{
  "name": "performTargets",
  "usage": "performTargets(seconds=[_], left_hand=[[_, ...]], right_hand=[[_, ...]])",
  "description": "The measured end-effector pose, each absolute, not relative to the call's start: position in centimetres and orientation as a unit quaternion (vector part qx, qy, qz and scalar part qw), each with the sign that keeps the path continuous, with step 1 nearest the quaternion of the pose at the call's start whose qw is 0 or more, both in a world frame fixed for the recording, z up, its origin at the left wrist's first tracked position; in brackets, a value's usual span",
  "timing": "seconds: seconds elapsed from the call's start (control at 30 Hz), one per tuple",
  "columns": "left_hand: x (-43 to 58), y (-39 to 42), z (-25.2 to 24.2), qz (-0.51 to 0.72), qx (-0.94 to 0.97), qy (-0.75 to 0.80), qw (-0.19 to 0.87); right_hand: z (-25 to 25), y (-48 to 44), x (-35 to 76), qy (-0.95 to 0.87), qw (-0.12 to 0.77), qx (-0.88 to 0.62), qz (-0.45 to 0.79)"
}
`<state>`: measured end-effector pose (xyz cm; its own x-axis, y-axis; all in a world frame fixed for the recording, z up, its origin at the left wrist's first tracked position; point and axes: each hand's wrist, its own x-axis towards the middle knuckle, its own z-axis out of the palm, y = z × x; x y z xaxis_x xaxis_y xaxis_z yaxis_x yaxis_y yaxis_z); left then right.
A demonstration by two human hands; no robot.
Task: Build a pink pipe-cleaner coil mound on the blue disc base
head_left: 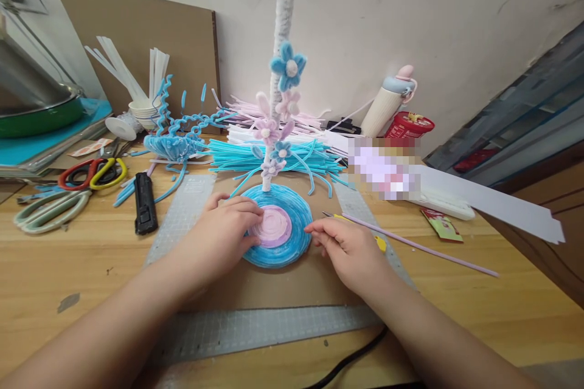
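A round coil of blue pipe cleaners (298,228) with a pink coiled centre (276,226) lies flat on a piece of cardboard (219,292). From its back edge rises a white wrapped stem (285,0) bearing blue, pink and lilac fuzzy flowers (289,67). My left hand (230,222) rests on the coil's left side, fingers extended over the blue part and up to the pink centre. At the right edge, my right hand (340,243) has thumb and forefinger pinched together. Whatever is between those fingertips is too small to make out.
Bundles of blue pipe cleaners (223,155) lie behind the coil. Scissors (73,173) and a black cutter (145,203) are on the left, near a blue pipe-cleaner basket (176,149). A lilac pipe cleaner (438,252) and a bottle (383,103) stand right. Part there is pixelated.
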<state>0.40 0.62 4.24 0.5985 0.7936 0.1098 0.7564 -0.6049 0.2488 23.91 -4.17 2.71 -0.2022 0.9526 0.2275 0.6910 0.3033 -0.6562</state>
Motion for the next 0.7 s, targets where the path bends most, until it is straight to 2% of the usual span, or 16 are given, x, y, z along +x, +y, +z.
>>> performTargets(seconds=[0.2,0.4,0.5,0.7], left_hand=[[0.3,0.6,4.1,0.105,0.893,0.43,0.083],[0.2,0.5,4.1,0.117,0.895,0.423,0.083],[0.1,0.6,4.0,0.122,0.895,0.422,0.077],[0.0,0.6,3.5,0.137,0.899,0.41,0.075]], right_hand=[[2.9,-4.3,23.6,-0.739,0.288,-0.592,0.144],[2.5,-3.7,22.6,-0.803,0.115,-0.585,-0.007],[2.3,-3.4,21.6,-0.835,0.062,-0.547,0.009],[2.1,-2.9,20.7,-0.844,0.039,-0.533,0.031]])
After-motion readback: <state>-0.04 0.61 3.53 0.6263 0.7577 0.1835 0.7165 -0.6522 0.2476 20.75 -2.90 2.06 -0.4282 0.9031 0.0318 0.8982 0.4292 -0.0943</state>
